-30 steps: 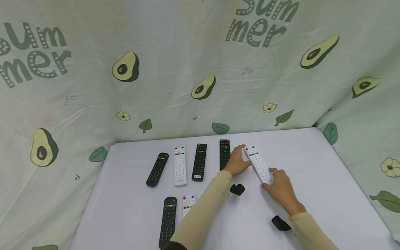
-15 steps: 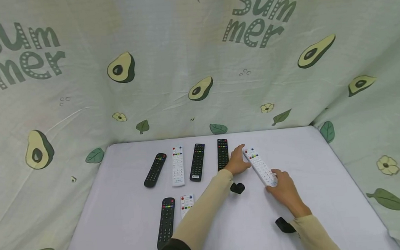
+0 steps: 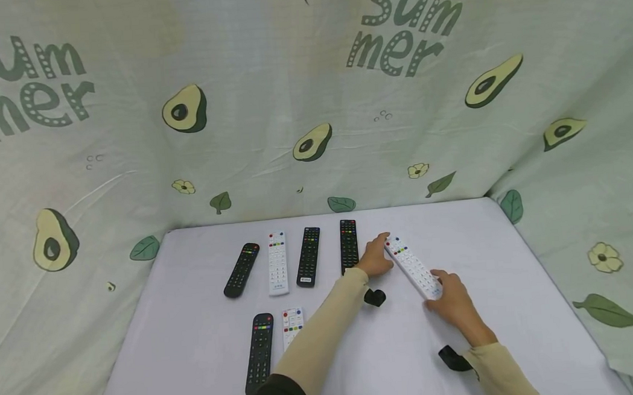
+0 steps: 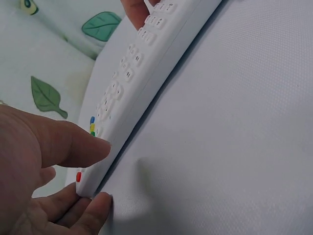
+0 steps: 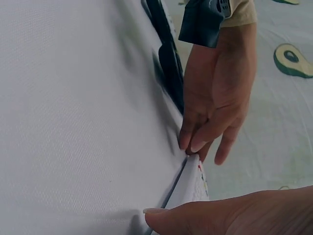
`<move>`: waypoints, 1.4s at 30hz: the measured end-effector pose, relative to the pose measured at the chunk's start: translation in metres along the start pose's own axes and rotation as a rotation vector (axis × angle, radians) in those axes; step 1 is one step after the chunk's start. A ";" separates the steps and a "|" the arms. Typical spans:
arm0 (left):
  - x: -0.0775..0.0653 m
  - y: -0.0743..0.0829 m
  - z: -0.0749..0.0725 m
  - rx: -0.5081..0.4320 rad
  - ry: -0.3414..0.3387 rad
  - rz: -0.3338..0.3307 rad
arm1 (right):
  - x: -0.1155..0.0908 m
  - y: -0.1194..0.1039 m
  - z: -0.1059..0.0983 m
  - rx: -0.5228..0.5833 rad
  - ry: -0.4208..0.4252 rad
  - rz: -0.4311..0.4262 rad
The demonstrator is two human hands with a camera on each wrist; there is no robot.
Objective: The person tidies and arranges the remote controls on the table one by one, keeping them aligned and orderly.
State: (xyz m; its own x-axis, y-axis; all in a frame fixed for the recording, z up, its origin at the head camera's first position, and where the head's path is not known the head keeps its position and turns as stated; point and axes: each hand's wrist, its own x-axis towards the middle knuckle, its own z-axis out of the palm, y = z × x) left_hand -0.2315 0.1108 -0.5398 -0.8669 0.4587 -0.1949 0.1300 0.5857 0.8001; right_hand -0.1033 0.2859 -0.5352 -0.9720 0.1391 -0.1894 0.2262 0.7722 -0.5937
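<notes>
A white remote control (image 3: 412, 268) with colored buttons near its far end lies aslant between the two hands at the right of the table. At its far end is the left hand (image 3: 375, 258); in the left wrist view its thumb (image 4: 80, 147) overlaps the side and its fingers (image 4: 93, 210) curl at the tip. The right hand (image 3: 453, 301) grips the near end, thumb on the left side and fingers on the right. In the right wrist view the right thumb (image 5: 195, 215) lies against the remote's edge; its other fingers are hidden there.
Left of the hands, a back row holds a slanted black remote (image 3: 242, 270), a white remote (image 3: 277, 264), and black remotes (image 3: 308, 257) (image 3: 349, 244). Nearer are a black remote (image 3: 259, 352) and a white remote (image 3: 292, 326), partly behind the left sleeve. A printed cloth (image 3: 261, 183) rises behind the table.
Both hands and the white remote control have shifted slightly right and toward the near side. The other remotes keep their places, while the head view has turned a little to the right.
</notes>
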 end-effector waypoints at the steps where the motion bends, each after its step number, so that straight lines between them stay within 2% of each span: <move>1: 0.000 -0.001 0.000 -0.004 0.002 -0.002 | 0.000 0.000 0.001 0.002 -0.003 0.001; 6: -0.002 -0.003 -0.002 -0.031 0.010 -0.009 | -0.005 -0.001 0.002 0.009 -0.019 0.014; 12: -0.006 -0.003 -0.006 -0.056 0.018 0.013 | -0.014 -0.008 -0.002 0.031 -0.023 0.011; 22: -0.026 -0.003 -0.030 -0.053 0.028 0.098 | -0.031 -0.025 -0.001 0.068 -0.046 -0.047; 28: -0.039 -0.008 -0.046 0.010 0.019 0.123 | -0.038 -0.035 0.006 0.092 -0.062 -0.081; 35: -0.057 -0.015 -0.063 0.104 -0.032 0.147 | -0.048 -0.048 0.014 0.115 -0.120 -0.082; 42: -0.078 -0.020 -0.079 0.110 -0.080 0.147 | -0.059 -0.056 0.026 0.155 -0.165 -0.110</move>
State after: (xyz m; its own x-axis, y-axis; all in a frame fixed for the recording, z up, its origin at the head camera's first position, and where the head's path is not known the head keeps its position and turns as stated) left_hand -0.2047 0.0109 -0.4957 -0.7940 0.5941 -0.1285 0.3082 0.5758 0.7573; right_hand -0.0570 0.2183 -0.5116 -0.9707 -0.0536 -0.2343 0.1387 0.6712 -0.7282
